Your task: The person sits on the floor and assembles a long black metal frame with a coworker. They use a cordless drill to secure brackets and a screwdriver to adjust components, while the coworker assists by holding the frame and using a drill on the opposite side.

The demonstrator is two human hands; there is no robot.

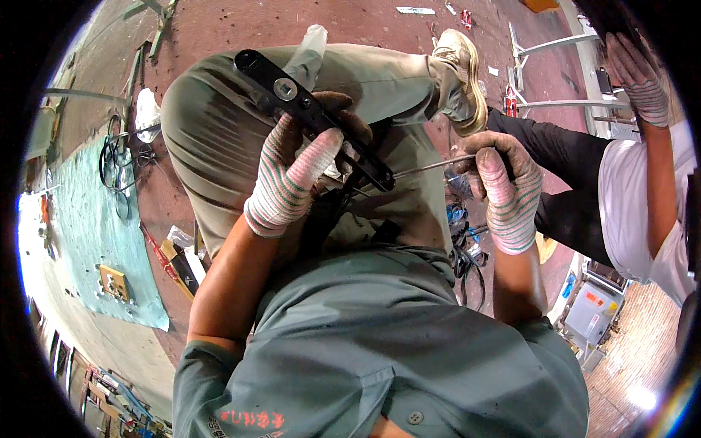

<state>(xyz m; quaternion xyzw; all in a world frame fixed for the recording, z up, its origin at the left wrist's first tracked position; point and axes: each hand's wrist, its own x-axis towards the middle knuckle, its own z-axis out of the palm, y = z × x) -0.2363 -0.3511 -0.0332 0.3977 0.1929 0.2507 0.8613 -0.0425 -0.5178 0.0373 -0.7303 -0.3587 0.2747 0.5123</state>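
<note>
Over my lap, my left hand [288,171], in a striped knit glove, grips a long black bar-shaped housing [257,69] with rounded ends. A round silver disc [285,89] and a small hole show on its upper face. My right hand [504,193], in a matching glove with a darkened palm, pinches a thin metal rod [431,167], like a screwdriver shaft. Its far tip meets or lies right by the housing's near end; I cannot tell whether it is inserted. The rod's other end is hidden in my fingers. Something pale and thin hangs under the housing.
At the right sits another person, with a gloved hand [637,80] raised. Dark cables [467,263] lie beside my right forearm. A turquoise sheet [80,219] with black cable loops [117,164] covers floor at left. A grey metal box [590,312] stands lower right.
</note>
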